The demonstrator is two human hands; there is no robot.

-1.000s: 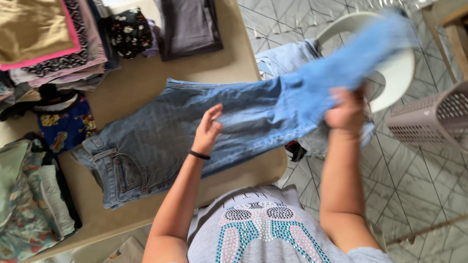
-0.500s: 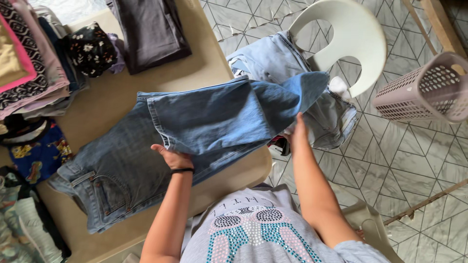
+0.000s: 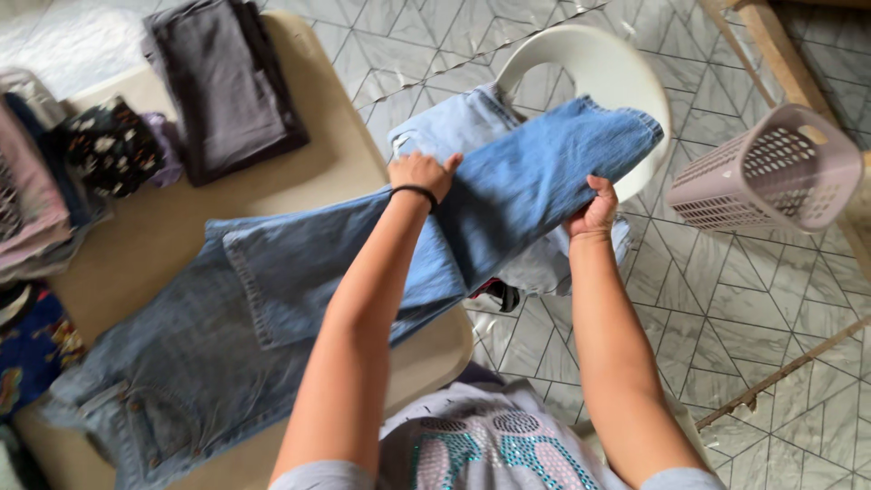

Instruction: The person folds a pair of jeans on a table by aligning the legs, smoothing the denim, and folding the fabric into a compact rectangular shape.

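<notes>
The person's right hand (image 3: 594, 210), right of the frame's centre, is closed around the edge of a pair of blue jeans (image 3: 363, 272), thumb on top and fingers curled under the cloth, while the left hand (image 3: 422, 172), with a thin black band at its wrist, lies knuckles-up on the denim just above centre, fingers bent and pressing on the fabric at the far edge of a fold. The jeans stretch in a long diagonal from the lower left of the frame, where the waistband and a back pocket lie flat on a beige table (image 3: 299, 195), up toward the upper right, where the leg ends are lifted off the table between the two hands. Just behind those leg ends, a paler blue denim garment (image 3: 454, 122) is heaped on a white plastic chair (image 3: 599, 68) in the upper middle of the frame. To the right of the chair, a pinkish-grey perforated laundry basket (image 3: 767, 168) lies tipped on its side on a pale tiled floor (image 3: 753, 308). On the table at the upper left sit a folded dark grey garment (image 3: 222, 86), a small black flowered bundle (image 3: 109, 145), and a stack of folded clothes (image 3: 32, 200) at the left edge. At the bottom centre, the person's grey top with sparkly studs is visible.
</notes>
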